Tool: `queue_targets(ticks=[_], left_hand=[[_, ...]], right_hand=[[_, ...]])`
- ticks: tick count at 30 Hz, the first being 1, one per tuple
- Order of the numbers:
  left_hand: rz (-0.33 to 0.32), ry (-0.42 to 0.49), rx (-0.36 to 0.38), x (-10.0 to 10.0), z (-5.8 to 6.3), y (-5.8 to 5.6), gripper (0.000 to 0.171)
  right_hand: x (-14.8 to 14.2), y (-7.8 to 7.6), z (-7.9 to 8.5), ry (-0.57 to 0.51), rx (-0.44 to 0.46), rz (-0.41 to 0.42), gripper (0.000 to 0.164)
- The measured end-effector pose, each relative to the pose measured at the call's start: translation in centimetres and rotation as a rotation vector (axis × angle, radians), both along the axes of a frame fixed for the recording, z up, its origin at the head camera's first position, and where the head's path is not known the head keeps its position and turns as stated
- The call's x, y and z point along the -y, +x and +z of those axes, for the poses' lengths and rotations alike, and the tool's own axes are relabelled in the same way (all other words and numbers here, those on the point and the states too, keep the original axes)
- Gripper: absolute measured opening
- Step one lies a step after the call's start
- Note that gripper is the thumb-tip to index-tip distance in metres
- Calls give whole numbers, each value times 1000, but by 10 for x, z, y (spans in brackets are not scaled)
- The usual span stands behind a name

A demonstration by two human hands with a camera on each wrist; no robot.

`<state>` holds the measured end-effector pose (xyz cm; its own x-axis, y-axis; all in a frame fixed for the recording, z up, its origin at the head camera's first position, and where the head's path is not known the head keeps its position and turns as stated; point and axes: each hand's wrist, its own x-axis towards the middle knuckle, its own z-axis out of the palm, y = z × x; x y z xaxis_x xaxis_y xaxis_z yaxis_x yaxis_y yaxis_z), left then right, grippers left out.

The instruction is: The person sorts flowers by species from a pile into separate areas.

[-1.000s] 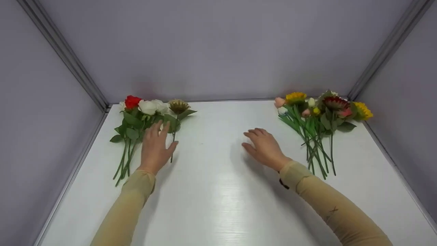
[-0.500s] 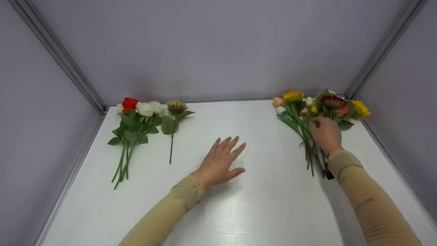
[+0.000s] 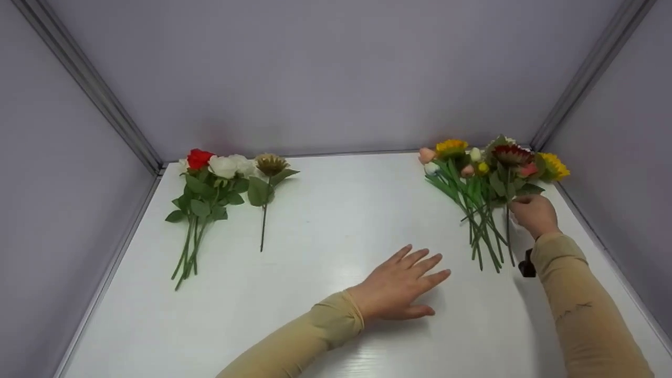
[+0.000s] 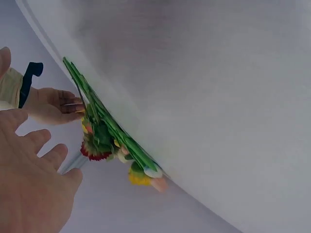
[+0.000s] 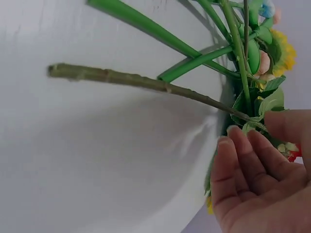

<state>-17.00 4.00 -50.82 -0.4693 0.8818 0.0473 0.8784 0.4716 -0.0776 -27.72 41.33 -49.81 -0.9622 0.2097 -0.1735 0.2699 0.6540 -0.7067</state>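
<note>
My left hand [image 3: 394, 289] is spread palm down, low over the white table, with nothing in its fingers. At the right side my right hand [image 3: 536, 216] is at the stem of a dark red sunflower [image 3: 510, 155], just below its leaves. In the right wrist view, the brown-green stem [image 5: 131, 81] runs up between thumb and loosely bent fingers [image 5: 250, 165], and a gap shows between thumb tip and fingertips. Beside it lie green-stemmed tulips [image 3: 475, 185] in pink, white and yellow. Yellow sunflowers [image 3: 555, 167] lie in the same bunch.
On the left lie a red rose [image 3: 199, 158], white roses [image 3: 223, 167] and a beige sunflower [image 3: 271, 165] with a separate stem. Grey panels [image 3: 336, 73] close off the table [image 3: 325, 226] at the back and both sides.
My left hand has moved from the left flowers rightward and nearer to me. The right hand has gone from mid-table across to the right bunch, then along to the dark red sunflower's stem.
</note>
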Motion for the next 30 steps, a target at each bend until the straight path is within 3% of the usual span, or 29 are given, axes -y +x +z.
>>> queue_targets(ticks=[6,15,24,30], left_hand=[[-28,-2,5,-18,-9,10,79],[-25,11,44,-26,-9,11,78],[10,32,84,-21,-10,6,76],[46,84,128,-14,-12,2,75]], right_hand=[[-1,-2,-4,-86,42,-43,56],[-3,-4,-6,-154,30,-73,46],[-1,-4,11,-157,-41,-72,47],[13,-6,23,-229,-105,-89,49]])
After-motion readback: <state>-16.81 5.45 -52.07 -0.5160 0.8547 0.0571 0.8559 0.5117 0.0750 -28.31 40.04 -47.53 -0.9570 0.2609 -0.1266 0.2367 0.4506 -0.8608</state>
